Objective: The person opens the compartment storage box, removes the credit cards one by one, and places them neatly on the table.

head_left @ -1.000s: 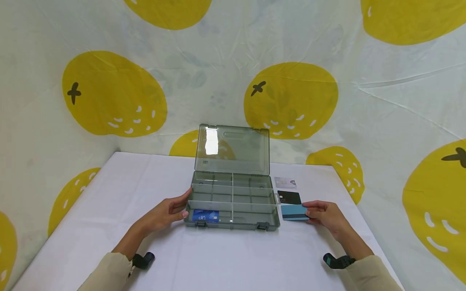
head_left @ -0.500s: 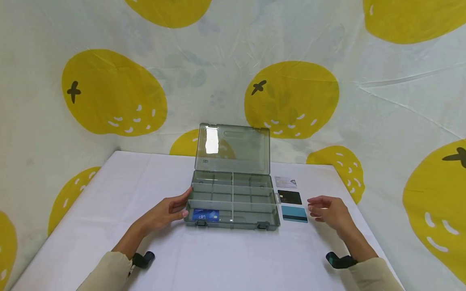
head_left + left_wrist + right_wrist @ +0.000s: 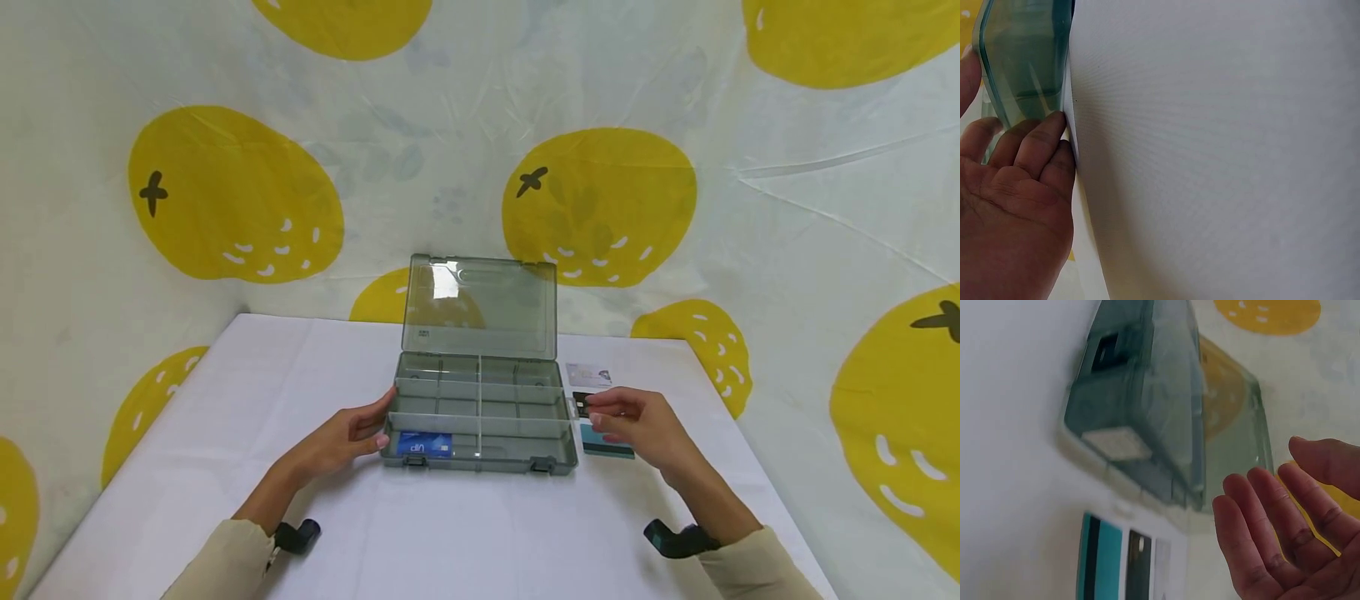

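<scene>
A grey see-through divided storage box stands on the table with its lid raised. My left hand grips the box's left end, fingers against the side wall and thumb at the front corner. A blue card lies in the front left compartment. To the right of the box, a pale card, a black card and a teal card lie in a column. My right hand hovers over the black and teal cards, partly covering them, fingers loosely bent and holding nothing.
A white cloth covers the table. Behind and beside it hangs a pale fabric backdrop with large yellow fruit prints. Each wrist wears a dark camera, such as the one on the right wrist.
My right hand has let go of the teal card, drawn back a little to the right, then moved left and farther in over the black card. The left hand has stayed on the box.
</scene>
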The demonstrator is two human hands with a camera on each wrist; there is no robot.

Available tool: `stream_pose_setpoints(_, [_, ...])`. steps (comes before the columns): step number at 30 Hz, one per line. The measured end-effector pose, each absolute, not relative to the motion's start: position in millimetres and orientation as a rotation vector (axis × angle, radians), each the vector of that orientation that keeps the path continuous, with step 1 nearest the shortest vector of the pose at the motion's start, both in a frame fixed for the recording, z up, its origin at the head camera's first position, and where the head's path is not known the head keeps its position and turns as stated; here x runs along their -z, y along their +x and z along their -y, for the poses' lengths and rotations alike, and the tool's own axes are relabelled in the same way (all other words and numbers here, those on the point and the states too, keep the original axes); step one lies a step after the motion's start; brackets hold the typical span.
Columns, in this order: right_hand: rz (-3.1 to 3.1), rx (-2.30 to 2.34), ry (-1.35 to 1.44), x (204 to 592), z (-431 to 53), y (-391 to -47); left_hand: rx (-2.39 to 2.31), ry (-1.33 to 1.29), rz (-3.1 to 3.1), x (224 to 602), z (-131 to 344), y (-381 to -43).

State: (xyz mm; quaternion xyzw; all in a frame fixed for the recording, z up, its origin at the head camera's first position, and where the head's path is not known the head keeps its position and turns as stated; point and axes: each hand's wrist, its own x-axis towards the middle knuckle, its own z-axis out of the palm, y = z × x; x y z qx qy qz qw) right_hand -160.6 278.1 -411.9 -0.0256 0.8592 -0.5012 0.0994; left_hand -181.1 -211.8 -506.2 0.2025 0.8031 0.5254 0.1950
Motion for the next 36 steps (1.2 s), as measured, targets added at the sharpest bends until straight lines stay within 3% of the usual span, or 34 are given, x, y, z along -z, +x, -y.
stream_pose_setpoints(17, [-2.356,1.591,-0.376,413,-194,-161,-1.469,0.559,-2.253,508,212,-182])
stream_pose_setpoints(36, [-2.161,1.614,-0.469,437,-107,-165,-1.477,0.554,-2.256,508,210,-180])
